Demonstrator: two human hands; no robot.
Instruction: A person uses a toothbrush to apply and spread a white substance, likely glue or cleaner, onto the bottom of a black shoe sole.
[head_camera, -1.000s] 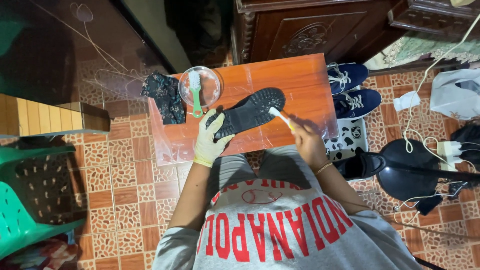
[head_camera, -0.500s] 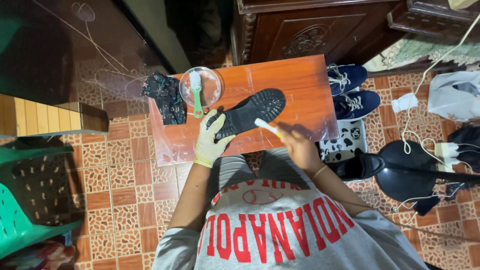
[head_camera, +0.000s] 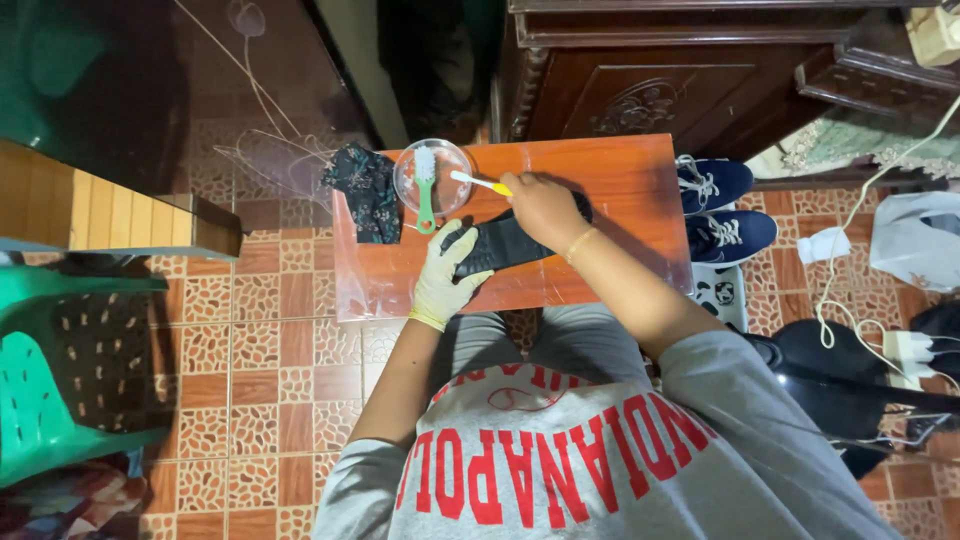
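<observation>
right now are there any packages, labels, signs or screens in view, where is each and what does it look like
White plastic bag: on the tiled floor at far right, crumpled, soft.
Small white packet: on the floor beside the blue shoes, roughly square.
Red block lettering: across the grey shirt at bottom, seen upside down.
Black-and-white printed item: on the floor at the table's right edge, partly hidden.
No screens or signs.

Bare orange table (head_camera: 620, 190) right of shoe (head_camera: 500, 245); bowl (head_camera: 432, 175) and cloth (head_camera: 365, 190) crowd left.
</observation>
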